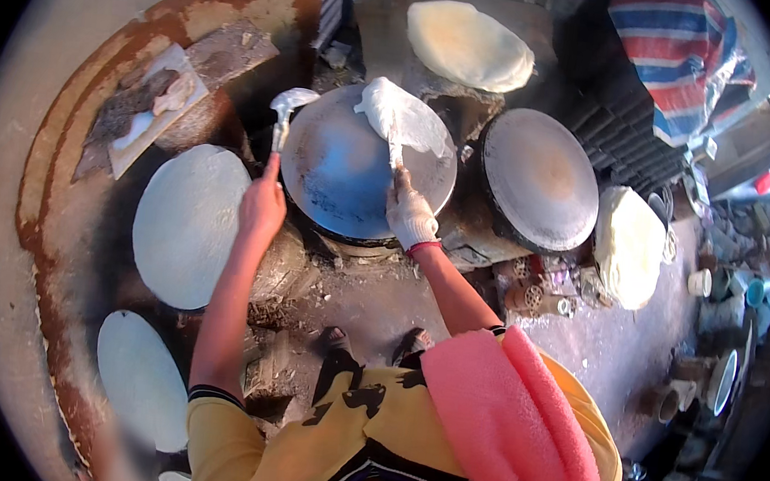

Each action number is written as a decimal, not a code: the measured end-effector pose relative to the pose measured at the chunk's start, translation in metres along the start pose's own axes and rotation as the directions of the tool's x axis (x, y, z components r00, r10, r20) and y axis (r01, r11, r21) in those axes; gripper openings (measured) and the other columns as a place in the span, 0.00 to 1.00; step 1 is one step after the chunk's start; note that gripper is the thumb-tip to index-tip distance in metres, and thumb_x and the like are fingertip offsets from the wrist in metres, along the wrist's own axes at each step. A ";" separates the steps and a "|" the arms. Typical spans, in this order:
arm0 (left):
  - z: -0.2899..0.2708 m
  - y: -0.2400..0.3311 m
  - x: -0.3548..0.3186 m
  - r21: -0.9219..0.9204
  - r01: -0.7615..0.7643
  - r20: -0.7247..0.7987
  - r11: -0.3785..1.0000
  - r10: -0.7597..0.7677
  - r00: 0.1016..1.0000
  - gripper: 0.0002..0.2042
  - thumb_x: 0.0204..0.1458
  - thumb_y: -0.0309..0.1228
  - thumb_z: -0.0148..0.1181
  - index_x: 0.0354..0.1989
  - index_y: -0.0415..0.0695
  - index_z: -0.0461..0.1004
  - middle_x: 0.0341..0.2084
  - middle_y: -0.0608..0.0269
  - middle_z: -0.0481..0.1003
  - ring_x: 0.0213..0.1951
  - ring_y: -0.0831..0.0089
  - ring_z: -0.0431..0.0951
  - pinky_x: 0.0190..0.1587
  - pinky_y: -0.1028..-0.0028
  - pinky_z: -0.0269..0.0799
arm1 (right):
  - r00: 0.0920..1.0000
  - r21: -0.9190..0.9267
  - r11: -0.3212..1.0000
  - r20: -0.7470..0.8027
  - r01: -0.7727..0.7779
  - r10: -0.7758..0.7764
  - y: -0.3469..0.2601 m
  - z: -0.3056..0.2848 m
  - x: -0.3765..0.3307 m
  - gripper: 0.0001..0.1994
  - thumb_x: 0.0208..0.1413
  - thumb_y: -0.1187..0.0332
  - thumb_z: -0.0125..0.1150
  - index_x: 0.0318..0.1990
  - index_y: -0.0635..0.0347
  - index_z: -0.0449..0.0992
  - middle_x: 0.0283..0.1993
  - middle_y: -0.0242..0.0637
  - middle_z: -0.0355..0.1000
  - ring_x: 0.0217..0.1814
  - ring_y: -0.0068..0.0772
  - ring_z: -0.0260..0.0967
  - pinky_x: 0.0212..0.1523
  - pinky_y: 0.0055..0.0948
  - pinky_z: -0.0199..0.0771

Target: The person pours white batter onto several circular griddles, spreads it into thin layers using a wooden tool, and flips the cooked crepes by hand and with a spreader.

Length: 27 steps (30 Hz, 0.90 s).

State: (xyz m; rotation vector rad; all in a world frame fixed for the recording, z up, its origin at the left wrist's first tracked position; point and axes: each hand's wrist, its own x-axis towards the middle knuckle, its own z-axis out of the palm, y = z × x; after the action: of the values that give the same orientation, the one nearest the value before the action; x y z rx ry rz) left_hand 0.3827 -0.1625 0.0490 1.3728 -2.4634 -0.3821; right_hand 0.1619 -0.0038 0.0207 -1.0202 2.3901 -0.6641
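Note:
My bare left hand (262,209) is closed round the handle of a scraper-like tool (291,100), whose pale head is smeared white. It is held upright beside the left rim of a round griddle (341,168). A white knitted glove covers my right hand (411,213), which grips the stick-like handle of a white-coated tool (394,118). Its broad head lies over the far right part of the griddle, apparently wrapped in dough or batter, so its exact kind cannot be made out. The griddle's surface is dark with pale smears.
A second round griddle (542,176) stands to the right. Pale flatbreads (468,44) lie behind, with another stack (629,248) at far right. Large pale discs (187,223) sit on my left. A board (160,111) holds whitish lumps. Buckets (700,283) and clutter line the right.

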 end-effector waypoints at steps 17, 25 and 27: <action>0.034 0.073 -0.013 0.103 0.116 0.192 0.988 -0.134 0.972 0.28 0.52 0.24 0.45 0.64 0.53 0.52 0.33 0.46 0.74 0.36 0.52 0.77 0.40 0.60 0.72 | 0.978 -0.096 0.973 0.023 0.209 -0.208 0.047 -0.019 0.039 0.22 0.60 0.51 0.38 0.61 0.40 0.55 0.35 0.55 0.72 0.38 0.58 0.70 0.37 0.52 0.68; 0.050 0.032 -0.120 -0.386 -0.096 -0.214 0.917 0.012 0.977 0.26 0.54 0.23 0.45 0.64 0.47 0.54 0.14 0.63 0.62 0.15 0.77 0.63 0.19 0.73 0.63 | 0.837 -0.177 0.847 0.347 0.501 -0.423 0.032 -0.031 0.051 0.26 0.59 0.56 0.42 0.64 0.42 0.49 0.33 0.49 0.74 0.33 0.51 0.73 0.31 0.46 0.72; 0.032 0.048 -0.127 -0.874 0.318 0.179 0.368 -0.365 0.914 0.26 0.57 0.23 0.40 0.65 0.49 0.50 0.13 0.68 0.59 0.11 0.80 0.58 0.14 0.78 0.57 | 0.883 -0.313 0.881 0.423 0.354 -0.204 0.035 -0.071 0.048 0.27 0.59 0.56 0.42 0.65 0.39 0.47 0.37 0.47 0.74 0.31 0.44 0.74 0.26 0.44 0.73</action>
State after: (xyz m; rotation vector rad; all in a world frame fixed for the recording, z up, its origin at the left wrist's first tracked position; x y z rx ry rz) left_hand 0.3971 -0.0261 0.0217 1.2796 -1.3810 -1.4863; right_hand 0.0724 -0.0010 0.0454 -1.5317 2.0781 -0.0613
